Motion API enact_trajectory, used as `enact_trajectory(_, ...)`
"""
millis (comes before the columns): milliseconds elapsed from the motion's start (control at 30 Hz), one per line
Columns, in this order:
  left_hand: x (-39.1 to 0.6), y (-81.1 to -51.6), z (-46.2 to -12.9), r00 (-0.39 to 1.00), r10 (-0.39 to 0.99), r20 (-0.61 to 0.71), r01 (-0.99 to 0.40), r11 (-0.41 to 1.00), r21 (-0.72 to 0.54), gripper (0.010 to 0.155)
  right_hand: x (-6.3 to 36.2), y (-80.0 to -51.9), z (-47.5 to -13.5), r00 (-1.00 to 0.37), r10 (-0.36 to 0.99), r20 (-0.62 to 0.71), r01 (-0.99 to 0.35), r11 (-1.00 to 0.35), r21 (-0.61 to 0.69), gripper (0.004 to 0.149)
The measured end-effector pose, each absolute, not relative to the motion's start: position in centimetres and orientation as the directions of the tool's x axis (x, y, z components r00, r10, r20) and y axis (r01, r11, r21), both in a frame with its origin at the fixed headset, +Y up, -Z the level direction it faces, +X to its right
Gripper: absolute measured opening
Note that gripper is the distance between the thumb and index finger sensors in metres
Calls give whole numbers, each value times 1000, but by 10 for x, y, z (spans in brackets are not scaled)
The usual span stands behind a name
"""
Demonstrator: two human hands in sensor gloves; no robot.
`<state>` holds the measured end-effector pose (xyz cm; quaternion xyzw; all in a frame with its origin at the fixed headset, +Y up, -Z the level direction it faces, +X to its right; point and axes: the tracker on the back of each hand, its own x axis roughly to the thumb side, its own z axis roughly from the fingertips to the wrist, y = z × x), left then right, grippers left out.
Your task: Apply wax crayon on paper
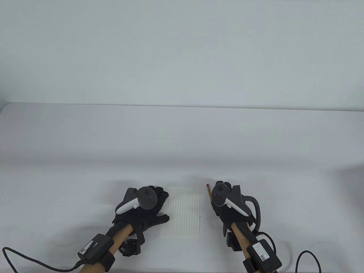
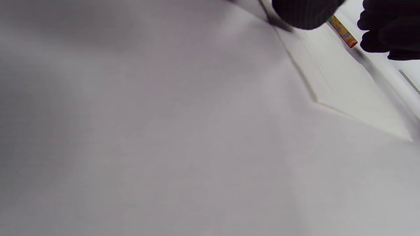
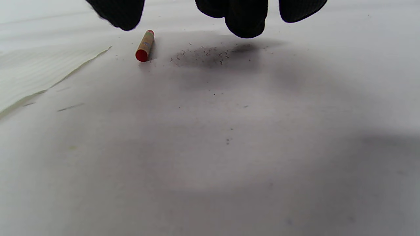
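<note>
No text can be read anywhere. The white label with a barcode on the black box strapped to the left forearm (image 1: pixel 86 248) is too small to make out, and so is the white label on the black box at the right forearm (image 1: pixel 260 251). The orange paper wrapper of the red-tipped wax crayon (image 2: pixel 343 31) bears blurred blue and yellow print, not legible.

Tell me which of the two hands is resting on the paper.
The left hand rests on the left edge of the lined paper. The right hand is off the sheet, on the table beside the crayon.
</note>
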<state>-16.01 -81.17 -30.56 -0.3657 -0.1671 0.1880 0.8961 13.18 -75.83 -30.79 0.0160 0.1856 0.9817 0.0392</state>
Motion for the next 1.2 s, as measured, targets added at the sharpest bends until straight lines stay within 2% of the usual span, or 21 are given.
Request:
enact_trajectory(100,-159,-812,-305,883,440,165,-195,662,-724,82,129,-758,-309,-993,117,32,-102,-947,304,69)
enact_trajectory(200,-158,-812,-304,887,431,168,-188,668,-720,82,125,-756,-311,-990,140,29,-130,-963,236,72)
enact_trajectory(267,-158,-812,-304,888,427,169,-185,670,-719,82,119,-757,-318,-989,146,-2,-142,-959,245,71)
enact_trajectory(500,-157,-813,-305,888,426,172,-182,670,-720,83,93,-764,-346,-989,-108,-104,71,-948,311,59)
enact_trajectory(667,-156,-813,-305,891,416,180,-169,674,-719,83,79,-767,-348,-967,-219,-131,163,-925,344,49)
enact_trajectory(833,-156,-813,-305,893,410,186,-162,678,-717,83,74,-767,-349,-959,-210,-192,136,-931,339,41)
enact_trajectory(1100,-155,-812,-305,895,403,192,-151,678,-719,83,71,-768,-351,-945,-222,-242,143,-942,304,39)
enact_trajectory(1200,-155,-812,-305,897,397,195,-148,685,-714,83,77,-767,-349,-954,-164,-253,95,-959,265,39)
